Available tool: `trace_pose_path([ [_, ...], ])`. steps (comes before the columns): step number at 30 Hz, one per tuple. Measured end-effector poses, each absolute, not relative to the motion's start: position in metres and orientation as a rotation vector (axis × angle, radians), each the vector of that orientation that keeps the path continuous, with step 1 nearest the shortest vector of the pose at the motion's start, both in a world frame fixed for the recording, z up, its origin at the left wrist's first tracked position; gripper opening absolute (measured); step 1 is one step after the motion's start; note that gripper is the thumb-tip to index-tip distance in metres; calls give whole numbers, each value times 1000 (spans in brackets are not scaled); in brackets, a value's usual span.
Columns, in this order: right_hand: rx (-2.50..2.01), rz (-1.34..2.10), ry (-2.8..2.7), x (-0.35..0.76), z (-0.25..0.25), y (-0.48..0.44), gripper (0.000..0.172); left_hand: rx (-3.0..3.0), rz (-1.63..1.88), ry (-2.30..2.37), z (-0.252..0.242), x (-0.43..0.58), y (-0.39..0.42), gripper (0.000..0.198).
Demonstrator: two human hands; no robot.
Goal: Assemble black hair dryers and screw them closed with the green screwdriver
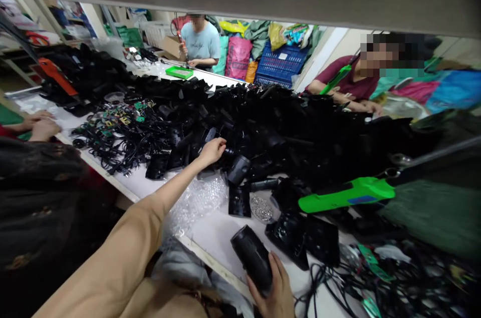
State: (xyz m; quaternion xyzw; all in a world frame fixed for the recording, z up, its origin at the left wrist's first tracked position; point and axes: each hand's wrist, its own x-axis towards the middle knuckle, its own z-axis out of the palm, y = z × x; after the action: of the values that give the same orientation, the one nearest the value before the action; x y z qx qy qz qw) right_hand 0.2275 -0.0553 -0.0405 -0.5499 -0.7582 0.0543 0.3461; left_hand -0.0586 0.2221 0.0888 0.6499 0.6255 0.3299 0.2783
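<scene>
My left hand is stretched out over the heap of black plastic parts, its fingers curled together among them. Whatever those fingers hold, if anything, is hidden. Just to the right of that hand sits a dark cylindrical part. Close to the table's front edge, my right hand is wrapped around a black tapered plastic housing, tilted with its far end toward the upper left. Flat black shell pieces and a round perforated metal disc lie beyond the housing.
A green electric screwdriver hangs at the right, an orange one at the left. Cords and circuit boards are piled left; another pile lies right. Bubble wrap covers the front edge. Co-workers sit across; another's hands rest left.
</scene>
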Motion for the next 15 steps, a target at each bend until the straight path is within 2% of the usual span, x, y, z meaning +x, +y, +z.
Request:
trace_pose_path([
  [8, -1429, 66, -1981, 229, -54, -48, 87, 1431, 971, 1820, 70, -46, 286, 15],
  [15, -1411, 14, -1943, 227, -56, -48, 88, 1010, 1114, 1615, 85, -84, 305, 31],
])
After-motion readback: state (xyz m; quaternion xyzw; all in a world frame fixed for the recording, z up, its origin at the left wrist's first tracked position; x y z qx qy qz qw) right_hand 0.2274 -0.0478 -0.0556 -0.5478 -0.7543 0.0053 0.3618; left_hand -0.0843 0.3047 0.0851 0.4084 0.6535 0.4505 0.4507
